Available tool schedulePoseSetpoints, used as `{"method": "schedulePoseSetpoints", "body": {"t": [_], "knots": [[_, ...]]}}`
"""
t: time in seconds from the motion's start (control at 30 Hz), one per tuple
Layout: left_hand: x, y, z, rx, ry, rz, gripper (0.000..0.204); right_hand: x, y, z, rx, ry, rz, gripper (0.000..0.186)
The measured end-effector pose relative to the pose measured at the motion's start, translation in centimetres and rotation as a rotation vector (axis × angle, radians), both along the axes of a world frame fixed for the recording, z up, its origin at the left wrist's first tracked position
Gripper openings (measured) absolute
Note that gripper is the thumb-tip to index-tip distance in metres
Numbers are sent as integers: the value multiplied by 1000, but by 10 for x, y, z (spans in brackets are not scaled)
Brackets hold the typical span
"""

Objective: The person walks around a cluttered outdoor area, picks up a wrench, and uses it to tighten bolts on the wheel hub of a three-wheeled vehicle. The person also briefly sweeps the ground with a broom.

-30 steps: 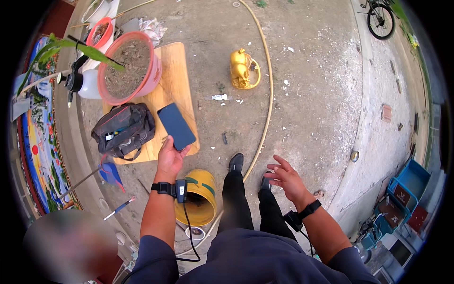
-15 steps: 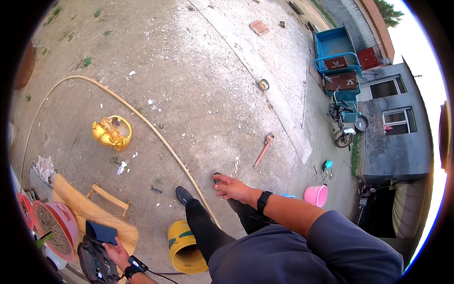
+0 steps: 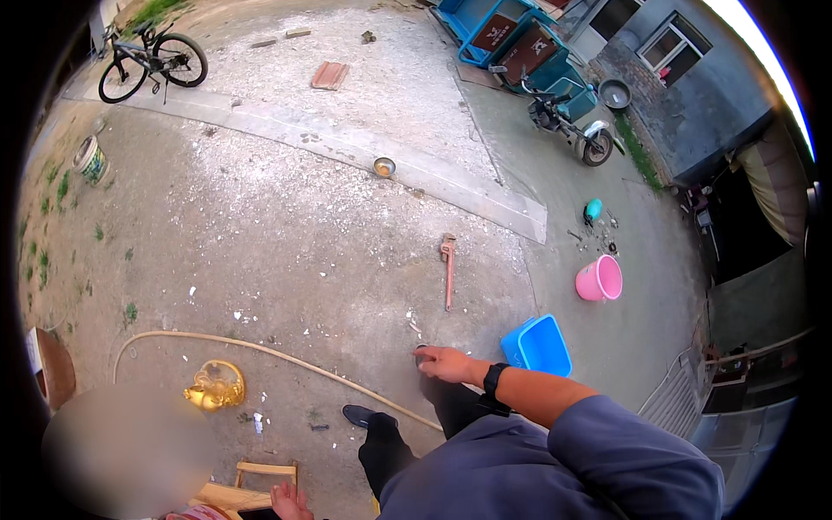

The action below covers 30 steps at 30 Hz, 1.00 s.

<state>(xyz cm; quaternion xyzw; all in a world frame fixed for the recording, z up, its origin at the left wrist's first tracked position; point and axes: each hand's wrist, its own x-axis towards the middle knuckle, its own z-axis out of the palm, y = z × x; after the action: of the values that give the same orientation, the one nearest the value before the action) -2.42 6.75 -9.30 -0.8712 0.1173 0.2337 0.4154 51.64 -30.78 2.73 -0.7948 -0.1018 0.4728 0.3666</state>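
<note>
1. The dark flat thing lies at the lower edge, just left of your left hand; mostly cut off, its full shape is hidden.
2. Your left hand shows fingers pointing up, but the edge crops it; you can't make out from this whether it grips, touches or only nears the thing.
3. The table shows its wooden edge beside them.
4. Your right hand hangs above your right leg, fingers loosely bent and apart, with nothing seen in it.
5. As a judgement, the step in hand is left-hand handling at the table while your right hand idles; finer handling there would call for bringing that corner into fuller view.
6. Farther out, the hose curves past the gold ornament.
7. A red wrench lies ahead of your right hand; the blue bin and pink bucket are to its right.
</note>
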Motion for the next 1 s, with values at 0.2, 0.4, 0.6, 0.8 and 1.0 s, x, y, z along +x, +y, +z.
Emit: {"method": "schedulePoseSetpoints", "body": {"t": [0.2, 0.4, 0.6, 0.8, 1.0], "knots": [[306, -88, 197, -1635, -391, 1691, 29, 47, -181, -5, -70, 40, -356, 52], [450, -114, 187, -1523, -122, 1007, 32, 45, -340, -2, -114, 173, -895, 49], [609, -170, 189, -1700, -43, 1586, 47, 46, -397, 1, -38, 237, -1227, 47], [766, -215, 188, -1584, 165, 1441, 46, 76, -404, 0, 59, 273, -1406, 47], [935, -298, 197, -1538, 358, 1231, 44, 113, -411, 30, 142, 253, -1670, 45]]}}
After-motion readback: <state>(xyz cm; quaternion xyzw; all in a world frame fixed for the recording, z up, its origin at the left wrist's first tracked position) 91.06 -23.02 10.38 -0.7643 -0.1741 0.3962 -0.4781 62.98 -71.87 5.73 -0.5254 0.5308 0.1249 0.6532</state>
